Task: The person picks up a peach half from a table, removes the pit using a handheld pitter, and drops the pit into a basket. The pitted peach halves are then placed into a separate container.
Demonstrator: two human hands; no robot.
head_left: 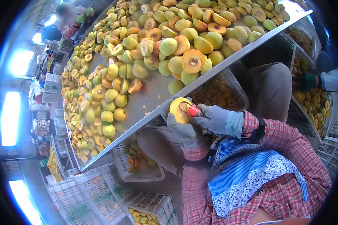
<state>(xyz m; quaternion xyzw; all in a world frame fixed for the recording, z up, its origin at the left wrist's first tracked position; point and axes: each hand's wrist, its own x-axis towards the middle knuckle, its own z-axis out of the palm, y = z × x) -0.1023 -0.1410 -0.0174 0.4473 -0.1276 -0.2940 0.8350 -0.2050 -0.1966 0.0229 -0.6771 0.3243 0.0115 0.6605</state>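
My left hand [188, 132], in a grey glove, is closed around a halved yellow peach [179, 108] with its cut face towards my right hand. My right hand [218, 119], gloved likewise, grips a small pitting tool [193, 110] with a red end and a thin curved loop. The loop lies against the middle of the cut face. Both hands are just off the near edge of a metal table [154, 92], above my lap. Many peach halves [193, 61] are heaped on the table, several with the stone in the cut face.
Below the table edge stand a crate of orange-brown pieces [218, 90] and a crate of peach halves [139, 167]. More white crates [90, 195] stand at lower left. At right, a co-worker's sleeve [331, 79] is by another peach crate [310, 108]. Another person [65, 22] works at the far end.
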